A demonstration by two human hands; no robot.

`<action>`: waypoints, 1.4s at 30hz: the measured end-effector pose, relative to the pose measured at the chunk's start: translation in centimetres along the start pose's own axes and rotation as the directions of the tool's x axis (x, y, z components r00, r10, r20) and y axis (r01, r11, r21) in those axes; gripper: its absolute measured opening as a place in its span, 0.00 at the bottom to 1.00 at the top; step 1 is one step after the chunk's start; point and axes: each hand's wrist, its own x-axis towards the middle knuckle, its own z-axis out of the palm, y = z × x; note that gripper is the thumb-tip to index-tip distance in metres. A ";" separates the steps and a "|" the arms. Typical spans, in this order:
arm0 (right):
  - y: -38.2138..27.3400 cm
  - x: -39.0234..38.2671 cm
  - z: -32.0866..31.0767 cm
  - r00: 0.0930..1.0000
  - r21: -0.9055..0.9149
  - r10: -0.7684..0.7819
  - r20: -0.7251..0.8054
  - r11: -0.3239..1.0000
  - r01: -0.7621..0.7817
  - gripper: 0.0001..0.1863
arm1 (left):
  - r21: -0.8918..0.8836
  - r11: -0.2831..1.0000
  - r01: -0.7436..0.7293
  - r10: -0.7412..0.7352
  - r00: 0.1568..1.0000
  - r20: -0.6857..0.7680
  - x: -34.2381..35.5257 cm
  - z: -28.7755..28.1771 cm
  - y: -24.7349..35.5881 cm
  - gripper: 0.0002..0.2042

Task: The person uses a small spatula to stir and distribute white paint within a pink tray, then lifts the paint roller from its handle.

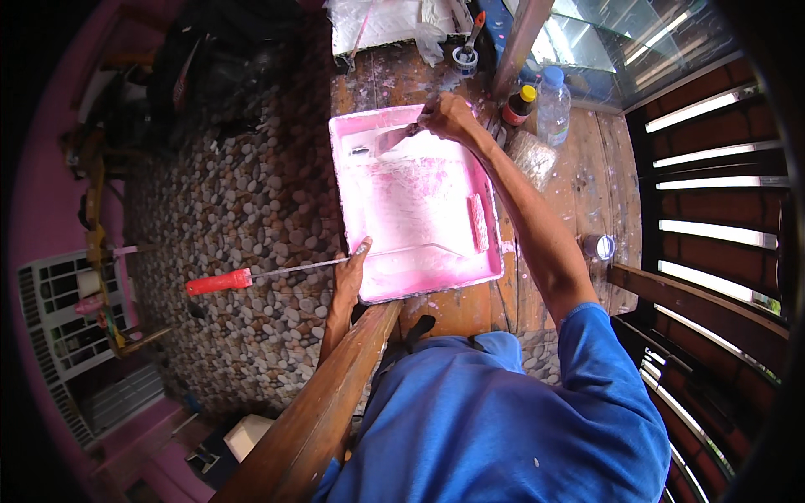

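A pink paint tray smeared with pink and white paint lies on a wooden plank surface. My right hand is at the tray's far right corner, gripping a flat scraper whose blade rests inside the tray. My left hand holds the tray's near left edge, next to the metal shaft of a paint roller. The roller's pink sleeve lies inside the tray at its right side. Its red handle sticks out left over the pebble floor.
A clear plastic bottle, a small dark bottle with a yellow cap and a small tin stand right of the tray. A wooden rail runs under my left arm. White plastic sheeting lies beyond the tray. Pebble floor spreads left.
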 end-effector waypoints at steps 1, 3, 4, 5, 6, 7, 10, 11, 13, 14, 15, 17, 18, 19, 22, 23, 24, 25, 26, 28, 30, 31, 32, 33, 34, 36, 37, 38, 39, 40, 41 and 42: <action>1.7 -0.4 -0.8 0.999 0.002 -0.019 -0.036 1.000 0.019 0.14 | -0.044 0.999 -0.010 0.012 0.999 0.039 -0.1 0.3 0.2 0.26; 2.7 -2.0 -2.2 0.990 -0.096 -0.060 -0.127 0.994 0.048 0.15 | -0.021 0.999 0.025 -0.024 0.999 0.024 -0.1 0.3 0.3 0.26; 3.2 -3.1 -2.6 0.990 -0.098 -0.060 -0.129 0.994 0.048 0.15 | 0.004 0.998 0.060 -0.060 0.998 0.009 -0.1 0.3 0.4 0.26; 3.8 -4.2 -3.1 0.980 -0.050 0.001 -0.201 0.999 -0.011 0.13 | 0.003 0.998 0.057 -0.057 0.998 0.017 -0.1 0.5 0.6 0.26; 3.5 -5.5 -3.0 0.963 0.006 0.062 -0.262 0.998 -0.063 0.12 | 0.010 0.997 0.080 -0.080 0.997 0.010 -0.3 0.3 0.6 0.25; 3.2 -7.1 -2.7 0.949 0.023 0.053 -0.310 0.999 -0.048 0.11 | 0.017 0.995 0.103 -0.103 0.995 0.003 -0.4 0.2 0.6 0.24; 2.4 -12.3 -1.1 0.862 0.037 0.024 -0.506 0.999 -0.006 0.09 | -0.033 0.997 0.065 -0.063 0.996 0.060 -0.4 0.2 0.9 0.24; 2.6 -13.7 0.0 0.858 0.004 0.007 -0.513 1.000 -0.006 0.08 | -0.029 0.998 0.063 -0.062 0.996 0.061 -0.3 0.0 0.5 0.24; 3.4 -15.9 2.5 0.801 -0.078 -0.018 -0.598 0.996 -0.036 0.11 | -0.086 0.994 0.064 -0.055 0.993 0.105 0.4 -0.5 -0.9 0.25; 3.0 -16.6 3.4 0.767 -0.093 -0.010 -0.641 0.994 -0.064 0.12 | -0.083 0.995 0.064 -0.054 0.992 0.113 0.7 -0.6 -1.5 0.25; 2.8 -17.0 4.1 0.732 -0.105 -0.005 -0.682 0.990 -0.092 0.13 | -0.091 0.992 0.086 -0.074 0.989 0.126 0.9 -0.6 -1.9 0.26; 2.8 -17.3 5.2 0.772 -0.010 0.133 -0.622 0.984 -0.177 0.12 | -0.095 0.990 0.106 -0.091 0.985 0.148 1.0 -0.5 -2.0 0.27; 2.9 -17.0 5.8 0.764 0.069 0.163 -0.624 0.986 -0.154 0.11 | -0.030 0.993 0.112 -0.107 0.984 0.141 0.9 -0.3 -1.7 0.27; 3.1 -16.8 6.2 0.758 0.147 0.193 -0.623 0.981 -0.129 0.10 | 0.035 0.992 0.119 -0.122 0.984 0.133 0.8 -0.2 -1.4 0.28; 2.8 -16.4 6.1 0.745 0.147 0.137 -0.653 0.988 -0.052 0.10 | 0.033 0.986 0.161 -0.164 0.978 0.131 0.5 -0.2 -0.4 0.30; 2.7 -16.2 6.0 0.723 0.168 0.143 -0.676 0.985 -0.038 0.10 | 0.033 0.987 0.157 -0.160 0.979 0.130 0.5 -0.3 -0.6 0.30; 2.6 -16.1 5.9 0.739 0.181 0.188 -0.647 0.979 -0.091 0.09 | -0.007 0.990 0.139 -0.137 0.980 0.145 0.7 -0.3 -1.0 0.31; 2.5 -16.0 6.0 0.738 0.181 0.186 -0.649 0.980 -0.088 0.09 | -0.047 0.991 0.122 -0.114 0.981 0.160 0.9 -0.4 -1.4 0.31; 2.2 -15.8 6.2 0.744 0.146 0.154 -0.650 0.986 -0.076 0.09 | -0.048 0.992 0.121 -0.112 0.981 0.161 1.2 -0.5 -2.0 0.31; 1.8 -15.5 6.3 0.750 0.110 0.119 -0.650 0.992 -0.062 0.10 | 0.001 0.990 0.139 -0.138 0.983 0.124 2.0 -1.0 -3.2 0.32; 1.4 -15.4 6.5 0.730 0.202 0.152 -0.667 0.979 -0.020 0.09 | -0.009 0.988 0.154 -0.152 0.984 0.095 2.4 -1.1 -4.0 0.31; 1.2 -15.3 6.5 0.721 0.247 0.169 -0.672 0.969 0.004 0.09 | -0.019 0.985 0.169 -0.168 0.984 0.066 2.5 -1.3 -4.3 0.31; 2.5 -15.1 6.9 0.686 0.224 0.222 -0.693 0.971 -0.089 0.10 | -0.017 0.986 0.168 -0.166 0.983 0.078 2.3 -0.8 -3.7 0.31; 2.3 -15.1 6.9 0.685 0.224 0.224 -0.693 0.970 -0.090 0.10 | -0.015 0.985 0.170 -0.167 0.978 0.125 1.7 -0.5 -2.6 0.29; 2.0 -15.0 6.9 0.726 0.225 0.237 -0.645 0.967 -0.116 0.10 | -0.012 0.985 0.172 -0.167 0.971 0.171 1.2 -0.3 -1.7 0.28; 2.0 -15.0 7.2 0.790 0.226 0.135 -0.598 0.974 0.005 0.10 | -0.010 0.984 0.178 -0.173 0.970 0.169 0.7 -0.3 -0.8 0.28; 2.0 -15.0 7.3 0.789 0.226 0.135 -0.599 0.974 0.005 0.10 | -0.008 0.983 0.185 -0.181 0.969 0.169 0.5 -0.3 -0.4 0.28; 1.6 -14.9 7.3 0.779 0.261 0.175 -0.603 0.965 -0.014 0.10 | -0.008 0.983 0.182 -0.179 0.970 0.166 0.3 -0.3 -0.1 0.28; 1.3 -14.9 7.3 0.767 0.296 0.214 -0.605 0.954 -0.033 0.10 | 0.009 0.988 0.155 -0.154 0.979 0.131 0.1 -0.2 0.1 0.27; 1.2 -14.8 7.4 0.745 0.348 0.270 -0.610 0.936 -0.054 0.11 | 0.027 0.992 0.127 -0.129 0.987 0.096 -0.1 -0.2 0.4 0.26; 1.2 -14.7 7.5 0.743 0.348 0.271 -0.612 0.936 -0.054 0.11 | 0.028 0.992 0.125 -0.127 0.987 0.098 -0.3 0.0 0.7 0.26; 1.3 -14.5 7.7 0.768 0.325 0.270 -0.581 0.942 -0.085 0.11 | 0.037 0.989 0.144 -0.146 0.986 0.083 -0.5 0.1 1.1 0.26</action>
